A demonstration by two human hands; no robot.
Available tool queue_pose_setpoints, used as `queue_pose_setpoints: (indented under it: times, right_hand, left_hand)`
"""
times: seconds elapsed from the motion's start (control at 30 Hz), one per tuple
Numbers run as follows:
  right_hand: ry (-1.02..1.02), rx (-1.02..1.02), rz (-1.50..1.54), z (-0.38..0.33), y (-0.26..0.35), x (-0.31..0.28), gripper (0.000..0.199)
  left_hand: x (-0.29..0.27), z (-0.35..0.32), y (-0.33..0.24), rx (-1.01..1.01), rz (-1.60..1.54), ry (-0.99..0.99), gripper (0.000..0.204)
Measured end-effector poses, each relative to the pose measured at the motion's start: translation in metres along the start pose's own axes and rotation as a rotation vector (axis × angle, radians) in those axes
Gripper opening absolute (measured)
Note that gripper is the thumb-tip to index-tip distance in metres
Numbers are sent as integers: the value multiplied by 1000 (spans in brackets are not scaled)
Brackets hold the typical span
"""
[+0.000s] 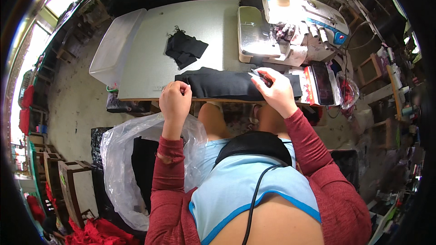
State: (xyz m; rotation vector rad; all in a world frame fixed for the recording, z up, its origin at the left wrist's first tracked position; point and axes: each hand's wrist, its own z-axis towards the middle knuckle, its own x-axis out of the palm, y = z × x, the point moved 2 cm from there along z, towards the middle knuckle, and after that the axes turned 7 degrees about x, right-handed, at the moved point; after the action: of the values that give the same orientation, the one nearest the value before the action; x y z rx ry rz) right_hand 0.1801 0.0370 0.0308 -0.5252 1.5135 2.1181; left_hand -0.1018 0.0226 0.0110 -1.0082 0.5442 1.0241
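A long folded strip of black cloth (218, 85) lies along the near edge of the grey tabletop. My left hand (175, 100) is at the strip's left end, with its fingers curled in a closed pinch. What sits between those fingertips, if anything, is too small to make out. Over the right part of the strip is my right hand (276, 91), closed around small thread snips (255, 72). Their metal tip points up and left, just above the cloth. Farther back on the table rests a crumpled pile of small black cloth pieces (185, 47), with loose threads at its top.
A white sewing machine (290, 7) stands at the back right, near a pale lidded box (254, 31). A phone (321, 81) lies at the table's right edge. On the left are a translucent bin (119, 41) and, below, a clear plastic bag (120, 163) holding black cloth.
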Motion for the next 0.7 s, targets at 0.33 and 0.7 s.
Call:
queue_pose_setpoints:
  times: [0.33,0.7]
  right_hand:
    - [392,132,427,9,54,75,21]
    - [278,362,673,-8,-1,8,20]
  left_hand:
    - [-29,-5,-55,-3,-322,-46,11]
    - [13,-10,-107,253,-812,282,15]
